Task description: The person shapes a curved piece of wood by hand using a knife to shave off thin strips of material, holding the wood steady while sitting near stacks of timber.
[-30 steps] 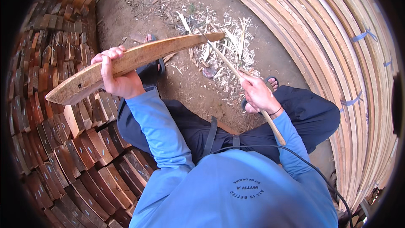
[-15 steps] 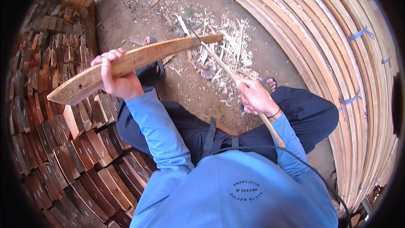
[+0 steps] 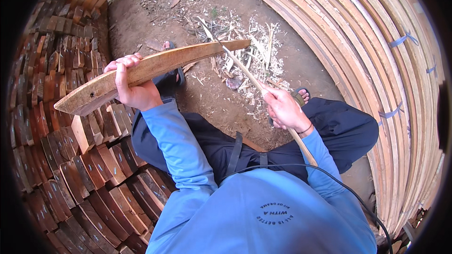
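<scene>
My left hand (image 3: 133, 90) is closed around the wide end of a curved wooden plank (image 3: 167, 62). The thumb lies over its near face, and a small dark hole shows close to that end. The plank tapers toward its far right tip. In my right hand (image 3: 288, 109) I grip a long-handled knife (image 3: 246, 71); its pale wooden handle runs back along my right forearm. The thin front part of the knife crosses the plank near the narrow end. A pale sliver shows beyond the crossing; whether it is blade or wood shaving is hard to tell.
Stacked short wooden blocks (image 3: 77, 178) rise along my left. Long boards bound with blue straps (image 3: 400, 40) stand in a stack on the right. Pale wood shavings (image 3: 256, 59) cover the dirt floor ahead, between sandalled feet. A black cable (image 3: 346, 186) crosses my right side.
The knife's crossing point has shifted slightly left along the plank. Both hands keep the same grips, and the whole view has moved a little.
</scene>
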`<act>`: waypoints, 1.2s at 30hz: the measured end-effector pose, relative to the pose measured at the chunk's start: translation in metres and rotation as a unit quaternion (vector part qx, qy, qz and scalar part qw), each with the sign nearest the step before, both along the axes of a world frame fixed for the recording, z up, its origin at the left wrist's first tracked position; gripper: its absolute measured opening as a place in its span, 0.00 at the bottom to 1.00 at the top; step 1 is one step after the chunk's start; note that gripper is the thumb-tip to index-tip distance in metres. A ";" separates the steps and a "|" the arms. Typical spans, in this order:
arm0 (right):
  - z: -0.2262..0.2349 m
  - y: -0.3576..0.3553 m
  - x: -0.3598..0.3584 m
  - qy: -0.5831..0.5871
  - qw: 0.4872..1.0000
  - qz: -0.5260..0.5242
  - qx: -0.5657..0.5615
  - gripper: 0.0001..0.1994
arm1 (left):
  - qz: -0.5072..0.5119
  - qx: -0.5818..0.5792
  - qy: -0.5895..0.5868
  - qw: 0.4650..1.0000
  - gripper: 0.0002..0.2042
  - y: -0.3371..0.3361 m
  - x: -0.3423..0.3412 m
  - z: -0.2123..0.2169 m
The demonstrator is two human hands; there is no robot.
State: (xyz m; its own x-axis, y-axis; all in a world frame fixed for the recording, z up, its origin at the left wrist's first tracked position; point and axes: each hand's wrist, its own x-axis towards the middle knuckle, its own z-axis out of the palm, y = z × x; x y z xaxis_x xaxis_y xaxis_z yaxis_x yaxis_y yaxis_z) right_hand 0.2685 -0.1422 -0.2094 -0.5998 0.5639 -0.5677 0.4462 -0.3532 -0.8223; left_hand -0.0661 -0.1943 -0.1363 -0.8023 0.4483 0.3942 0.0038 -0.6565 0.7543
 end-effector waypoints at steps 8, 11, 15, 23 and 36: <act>0.012 0.002 -0.007 -0.030 0.998 0.020 0.050 0.23 | 0.002 -0.004 0.007 1.000 0.03 -0.001 0.003 0.000; -0.008 0.000 -0.004 -0.064 0.994 0.019 0.089 0.23 | 0.008 -0.003 -0.016 1.000 0.03 -0.003 -0.001 0.000; 0.009 0.004 -0.002 -0.026 0.999 0.008 0.017 0.23 | -0.005 0.007 0.002 1.000 0.03 -0.001 -0.004 -0.001; 0.013 0.006 0.000 -0.020 1.000 0.009 0.020 0.23 | -0.002 -0.001 0.001 1.000 0.03 -0.004 0.000 -0.001; 0.002 -0.001 -0.004 -0.075 0.991 0.035 0.105 0.23 | 0.007 0.002 -0.016 1.000 0.03 0.001 -0.007 -0.002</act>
